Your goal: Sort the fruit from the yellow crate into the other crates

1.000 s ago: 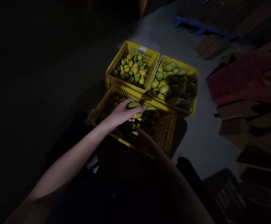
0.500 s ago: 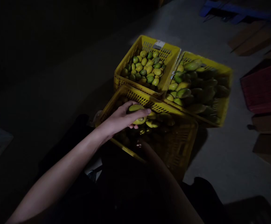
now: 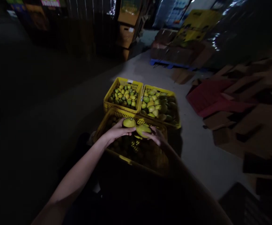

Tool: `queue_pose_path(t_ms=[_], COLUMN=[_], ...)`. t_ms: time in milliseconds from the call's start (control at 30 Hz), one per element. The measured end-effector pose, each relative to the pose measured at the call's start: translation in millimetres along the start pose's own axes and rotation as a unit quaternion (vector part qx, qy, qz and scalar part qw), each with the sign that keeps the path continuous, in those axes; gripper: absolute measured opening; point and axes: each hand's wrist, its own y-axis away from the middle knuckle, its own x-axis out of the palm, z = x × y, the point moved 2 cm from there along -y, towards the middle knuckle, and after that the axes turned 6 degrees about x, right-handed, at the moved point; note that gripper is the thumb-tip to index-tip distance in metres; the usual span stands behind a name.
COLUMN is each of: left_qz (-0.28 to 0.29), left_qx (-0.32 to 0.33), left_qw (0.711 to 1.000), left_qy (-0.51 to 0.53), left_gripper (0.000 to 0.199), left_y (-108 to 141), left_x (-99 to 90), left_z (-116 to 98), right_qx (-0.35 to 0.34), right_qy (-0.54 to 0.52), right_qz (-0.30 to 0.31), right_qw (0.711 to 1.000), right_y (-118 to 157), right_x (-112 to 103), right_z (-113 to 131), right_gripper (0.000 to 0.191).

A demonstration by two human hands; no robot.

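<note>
Floor: dim concrete warehouse floor (image 3: 196, 150), with flattened cardboard (image 3: 250, 125) and a red crate (image 3: 206, 97) off to the right, well apart from the work.
Near crate: yellow slotted crate (image 3: 107, 120) just in front of the person, its fruit mostly lost in shadow.
Left hand: left hand (image 3: 116, 131) with fingers curled around a yellow-green mango (image 3: 129, 122), held above the near crate's far rim.
Right hand: right hand (image 3: 155, 136) with fingers closed over a second mango (image 3: 143, 128), touching or almost touching the first (too dark to tell which).
Far crates: small-fruit crate (image 3: 123, 82) on the left, large-fruit crate (image 3: 160, 90) on the right, side by side behind the near crate.
Doing it well: judging by size, each mango belongs in one far crate; keep the grip cupped, not pinched, and lower the fruit onto the pile instead of dropping it, since ripe skin likely bruises.
</note>
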Motion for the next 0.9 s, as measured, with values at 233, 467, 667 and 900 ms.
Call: queue_pose_path(t_ms=[233, 467, 667, 900], left_qz=[0.016, 0.004, -0.01, -0.032], left_qx=[0.12, 0.216, 0.293, 0.333], left_qw=[0.98, 0.951, 0.915, 0.884], left_qy=[-0.155, -0.219, -0.278, -0.325], left_gripper=[0.04, 0.046, 0.052, 0.051], left_y=[8, 11, 9, 12], left_x=[19.7, 30.8, 31.5, 32.2], left_z=[7, 16, 17, 11], right_qx=[-0.105, -0.174, -0.206, -0.206], right_qy=[-0.301, -0.314, -0.265, -0.265], right_qz=[-0.105, -0.138, -0.198, -0.189], right_qw=[0.942, 0.923, 0.921, 0.923], right_y=[96, 100, 101, 104], right_x=[-25, -1, -4, -4], right_z=[50, 53, 46, 48], right_gripper=[0.054, 0.064, 0.07, 0.068])
